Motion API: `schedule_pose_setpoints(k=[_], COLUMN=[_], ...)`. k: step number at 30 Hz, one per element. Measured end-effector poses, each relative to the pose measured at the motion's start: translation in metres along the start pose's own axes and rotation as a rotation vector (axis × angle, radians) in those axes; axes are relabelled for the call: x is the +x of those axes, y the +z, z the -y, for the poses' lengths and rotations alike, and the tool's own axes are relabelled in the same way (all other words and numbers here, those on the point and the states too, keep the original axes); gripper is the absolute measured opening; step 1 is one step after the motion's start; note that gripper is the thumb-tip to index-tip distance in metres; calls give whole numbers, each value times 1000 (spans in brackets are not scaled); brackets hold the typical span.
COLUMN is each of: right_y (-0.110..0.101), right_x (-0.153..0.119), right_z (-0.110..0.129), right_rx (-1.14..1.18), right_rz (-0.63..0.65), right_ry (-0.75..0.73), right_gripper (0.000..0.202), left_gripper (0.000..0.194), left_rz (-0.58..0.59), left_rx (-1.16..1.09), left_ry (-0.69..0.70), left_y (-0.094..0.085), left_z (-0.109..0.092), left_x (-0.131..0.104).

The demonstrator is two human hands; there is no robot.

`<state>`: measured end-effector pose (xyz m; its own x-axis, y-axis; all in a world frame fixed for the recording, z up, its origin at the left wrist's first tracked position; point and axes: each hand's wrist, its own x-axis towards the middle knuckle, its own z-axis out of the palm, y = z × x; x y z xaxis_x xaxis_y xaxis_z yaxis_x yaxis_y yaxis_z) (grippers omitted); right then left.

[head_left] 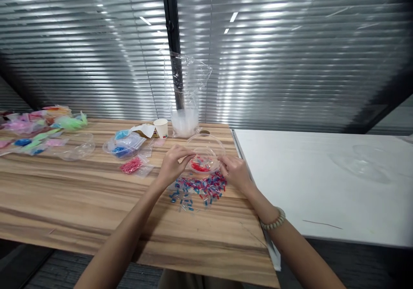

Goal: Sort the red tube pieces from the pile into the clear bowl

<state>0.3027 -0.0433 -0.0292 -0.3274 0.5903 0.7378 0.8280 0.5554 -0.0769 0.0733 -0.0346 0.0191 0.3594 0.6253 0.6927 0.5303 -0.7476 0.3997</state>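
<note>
Blinds [274, 43]: grey, slatted, filling the background.

Wooden table [80, 194]: striped grain, bearing most items.

White table [316, 185]: adjoining on the right.

Packets [26, 125]: assorted colours, heaped at far left.

Bag [185, 121]: clear, upright near the wooden table's far edge, pale contents at its base.

Pile [211, 186]: red, blue and clear bits, spread loosely at the near side of the dish, thinning toward the front.

Dish [222, 144]: one, round, over the wooden table near its right end, between the two hands. Handling: best pinched lightly and evenly at opposite sides, as the plastic looks thin and would probably flex under a hard squeeze; rim kept level, lest the contents slide; wrists kept off the pile, which a brush could scatter. Appearance: transparent, glossy, a bright outer rim around a smaller inner ring. Whether it rests flat or is slightly raised cannot be told.

Left hand [176, 165]: thumb and forefinger drawn narrow, pinching the dish's left edge.

Right hand [236, 172]: fingers bunched, gripping its right edge.

Cup [161, 128]: white, just left of the bag.

Bracelet [274, 224]: pale beads, right wrist.

Red bits [200, 166]: tiny, gathered inside the dish, toward the near side.
</note>
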Motion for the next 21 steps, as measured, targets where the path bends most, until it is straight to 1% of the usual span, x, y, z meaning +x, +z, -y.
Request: schedule_pose_setpoints(k=[3, 5, 6, 8, 9, 10, 11, 12, 14, 15, 16, 17, 18, 21], right_y=[-1, -1, -2, -2, -2, -1, -1, -1, -2, -2, -2, -3, -3, -4], right_x=[0, -1, -1, -1, -1, -1, -1, -1, -1, -1, -1, -1, -1, 0], right_z=[-1, -1, -1, -2, -2, -3, -3, -3, -3, -2, -2, -2, -1, 0], right_rx=[14, 21, 22, 26, 30, 35, 42, 49, 56, 56, 56, 55, 54, 56], right_rz=[-31, -50, -58, -66, -68, -72, -79, -86, -91, -85, -75, -63, -53, -46], right_ry=[-21, -13, -2, 19, 28, 37, 44, 51, 64, 68, 71, 70, 67, 64], right_gripper=[21, 22, 22, 22, 22, 22, 22, 22, 22, 22, 22, 23, 23, 23], left_gripper=[15, 15, 14, 19, 23, 25, 25, 23, 16, 15, 14, 15, 15, 17], left_rz=[81, 70, 36, -55, -84, -85, -39, 60, 316, 416, 482, 524, 541, 533], left_rx=[-74, -141, -165, -179, -167, -141, -103, -58, 2, 27, 55, 79, 100, 138], left_ry=[2, -21, -56, -175, -253, -326, -386, -425, -450, -458, -465, -467, -466, -464], left_y=[-6, -11, -15, -20, -22, -23, -23, -22, -19, -17, -15, -12, -10, -6], left_z=[3, 4, 6, 11, 16, 21, 26, 32, 42, 46, 49, 51, 52, 53], left_x=[2, 5, 6, 7, 7, 6, 4, 2, -3, -6, -8, -10, -11, -13])
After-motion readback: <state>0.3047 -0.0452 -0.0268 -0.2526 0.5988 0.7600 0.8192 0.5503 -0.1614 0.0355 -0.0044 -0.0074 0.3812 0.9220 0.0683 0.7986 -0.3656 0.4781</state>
